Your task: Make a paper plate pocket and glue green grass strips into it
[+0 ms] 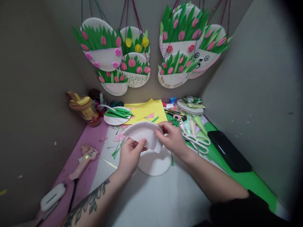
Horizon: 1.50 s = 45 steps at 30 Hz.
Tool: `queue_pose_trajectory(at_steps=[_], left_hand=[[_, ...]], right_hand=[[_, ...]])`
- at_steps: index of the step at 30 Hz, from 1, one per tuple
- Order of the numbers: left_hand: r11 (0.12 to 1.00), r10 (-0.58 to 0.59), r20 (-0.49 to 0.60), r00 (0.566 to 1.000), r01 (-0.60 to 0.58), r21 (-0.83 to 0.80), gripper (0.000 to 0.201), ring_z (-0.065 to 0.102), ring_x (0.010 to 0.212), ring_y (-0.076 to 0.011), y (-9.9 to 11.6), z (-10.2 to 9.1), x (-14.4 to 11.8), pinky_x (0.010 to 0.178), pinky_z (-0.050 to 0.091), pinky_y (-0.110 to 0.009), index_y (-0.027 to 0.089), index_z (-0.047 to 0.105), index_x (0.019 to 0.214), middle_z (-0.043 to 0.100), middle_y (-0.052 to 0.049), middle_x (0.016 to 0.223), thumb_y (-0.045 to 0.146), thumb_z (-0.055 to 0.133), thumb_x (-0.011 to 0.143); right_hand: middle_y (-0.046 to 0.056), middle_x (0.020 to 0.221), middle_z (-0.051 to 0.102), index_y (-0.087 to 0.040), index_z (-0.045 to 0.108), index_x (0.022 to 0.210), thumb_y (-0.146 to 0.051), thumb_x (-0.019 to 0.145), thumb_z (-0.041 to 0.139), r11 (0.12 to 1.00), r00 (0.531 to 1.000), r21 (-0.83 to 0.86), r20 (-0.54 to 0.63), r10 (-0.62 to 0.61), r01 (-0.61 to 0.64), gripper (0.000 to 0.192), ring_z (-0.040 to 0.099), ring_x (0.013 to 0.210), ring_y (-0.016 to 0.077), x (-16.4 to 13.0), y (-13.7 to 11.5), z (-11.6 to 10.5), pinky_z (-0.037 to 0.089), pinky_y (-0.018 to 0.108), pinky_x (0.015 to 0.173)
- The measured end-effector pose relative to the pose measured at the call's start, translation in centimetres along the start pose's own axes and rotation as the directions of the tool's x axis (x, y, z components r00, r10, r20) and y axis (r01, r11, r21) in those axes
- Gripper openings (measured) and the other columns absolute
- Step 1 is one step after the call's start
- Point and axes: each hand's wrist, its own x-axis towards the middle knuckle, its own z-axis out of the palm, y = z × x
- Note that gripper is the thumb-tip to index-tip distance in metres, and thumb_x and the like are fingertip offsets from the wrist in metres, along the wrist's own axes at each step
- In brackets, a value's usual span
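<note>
Both hands hold a white half paper plate [142,130] with a crimped rim, raised above the table and tilted. My left hand [132,153] pinches its straight lower edge, thumb on top. At the right end of the rim, my right hand [169,137] grips the half plate between thumb and fingers. Below them a whole white paper plate [155,162] lies on the table, partly covered by the half plate and the hands. Green paper strips [117,151] and pink paper scraps [119,136] lie left of the hands.
A pink glue gun [84,162] with a lit green light lies left, its cord running forward. White scissors [197,142] and a black phone [229,151] lie right. Behind are yellow paper sheets [144,110], a plate of green paper leaves [117,118] and a tumbler [85,108]. Paper-plate flower baskets [104,58] hang above.
</note>
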Motion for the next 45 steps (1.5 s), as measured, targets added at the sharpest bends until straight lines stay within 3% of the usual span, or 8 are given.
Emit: queue_pose_trajectory(at_steps=[2,7,13,18,24,29,35,45], left_hand=[[0.999,0.0,-0.014,1.0,-0.001,-0.037,0.033,0.062,0.063,-0.0121,-0.1,0.0,0.0,0.062,0.057,-0.025,0.012,0.068,0.08,0.067,-0.002,0.069,0.043,0.075,0.071],[0.985,-0.094,-0.023,0.995,0.089,-0.147,0.034,0.062,0.067,-0.0115,-0.1,0.6,-0.3,0.069,0.058,-0.027,0.012,0.068,0.086,0.069,-0.001,0.074,0.04,0.078,0.068],[0.963,-0.08,-0.037,0.996,0.068,-0.261,0.032,0.062,0.067,-0.0116,-0.1,0.5,-0.2,0.071,0.058,-0.028,0.011,0.069,0.079,0.068,-0.002,0.073,0.036,0.081,0.065],[0.924,-0.139,-0.032,0.99,0.118,-0.364,0.031,0.063,0.071,-0.0117,-0.1,0.8,-0.3,0.072,0.058,-0.026,0.01,0.072,0.083,0.07,-0.003,0.077,0.033,0.082,0.064],[0.871,-0.118,-0.053,0.992,0.077,-0.485,0.025,0.063,0.069,-0.0102,0.3,0.9,-0.1,0.07,0.059,-0.024,0.01,0.068,0.064,0.068,-0.001,0.07,0.027,0.085,0.059],[0.817,-0.213,-0.105,0.971,0.118,-0.564,0.018,0.066,0.076,-0.0127,-0.4,1.5,-0.7,0.077,0.06,-0.026,0.008,0.071,0.066,0.072,-0.005,0.077,0.019,0.083,0.061],[0.756,-0.198,-0.075,0.977,0.103,-0.646,0.01,0.066,0.067,-0.0108,0.2,1.2,-0.3,0.069,0.062,-0.025,0.008,0.07,0.068,0.071,-0.004,0.072,0.009,0.079,0.065],[0.649,-0.365,-0.074,0.928,0.197,-0.735,0.024,0.064,0.056,-0.0069,1.5,1.2,-0.1,0.068,0.061,-0.023,0.009,0.066,0.07,0.069,-0.002,0.064,-0.003,0.052,0.085]], right_hand=[[-0.003,0.062,0.057,-0.021,0.057,0.075,-0.022,0.082,0.057,0.998,0.998,0.035,0.03,0.059,-0.06,0.007,0.053,0.054,0.0128,0.1,-0.1,-0.1,0.041,0.023,0.052],[0.002,0.068,0.061,-0.021,0.059,0.078,-0.021,0.086,0.052,0.983,0.986,-0.116,-0.076,-0.148,0.139,0.011,0.057,0.064,0.0159,-0.3,0.1,0.3,0.043,0.026,0.066],[-0.002,0.064,0.058,-0.02,0.058,0.079,-0.022,0.083,0.057,0.997,0.999,0.077,0.027,0.027,-0.029,0.004,0.053,0.056,0.0126,0.2,0.4,-0.1,0.041,0.022,0.054],[0.001,0.067,0.061,-0.02,0.059,0.081,-0.02,0.086,0.05,0.974,0.979,-0.147,-0.089,-0.184,0.17,0.01,0.056,0.063,0.0154,-0.1,0.5,0.4,0.043,0.026,0.065],[-0.003,0.063,0.057,-0.02,0.058,0.079,-0.022,0.08,0.056,0.997,0.999,0.054,0.02,0.049,-0.05,0.003,0.051,0.055,0.0122,0.1,0.3,0.3,0.04,0.022,0.054],[0.0,0.068,0.06,-0.019,0.059,0.081,-0.021,0.082,0.051,0.997,0.998,-0.08,-0.069,-0.012,0.006,0.008,0.053,0.06,0.0145,-0.3,0.4,1.0,0.041,0.025,0.062],[-0.003,0.065,0.058,-0.02,0.06,0.083,-0.024,0.077,0.055,0.977,0.98,0.124,0.119,0.157,-0.171,0.009,0.052,0.057,0.0133,0.3,0.6,0.3,0.039,0.023,0.055],[-0.001,0.076,0.065,-0.019,0.061,0.092,-0.02,0.076,0.054,0.978,0.991,0.178,0.104,0.089,-0.107,0.018,0.057,0.064,0.0145,0.3,0.4,0.3,0.043,0.025,0.062]])
